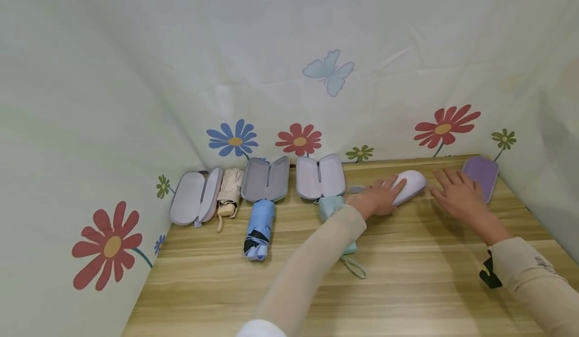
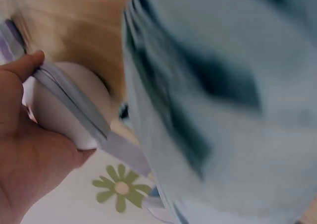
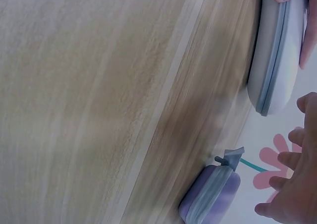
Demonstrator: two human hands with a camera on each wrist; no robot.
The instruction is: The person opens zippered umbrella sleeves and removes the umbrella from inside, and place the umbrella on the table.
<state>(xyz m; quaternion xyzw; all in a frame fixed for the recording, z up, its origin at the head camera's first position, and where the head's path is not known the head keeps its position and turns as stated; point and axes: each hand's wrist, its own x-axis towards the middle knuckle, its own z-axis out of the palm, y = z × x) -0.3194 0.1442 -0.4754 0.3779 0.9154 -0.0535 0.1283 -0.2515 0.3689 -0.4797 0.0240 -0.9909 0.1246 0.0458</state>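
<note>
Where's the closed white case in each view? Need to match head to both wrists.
Head: right of centre, the white case lies near the back edge of the table.
Left wrist: left side, mid-height, white case with its seam running diagonally.
Right wrist: upper right, white case running down from the top edge.
Shared landmark: the left hand, holding the case in all three.

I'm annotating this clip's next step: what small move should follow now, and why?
Probably bring the empty right hand to the white clamshell case and start unzipping it: the left hand grips that case, its zipper seam is closed, and the three clamshell cases farther left lie open.
</note>
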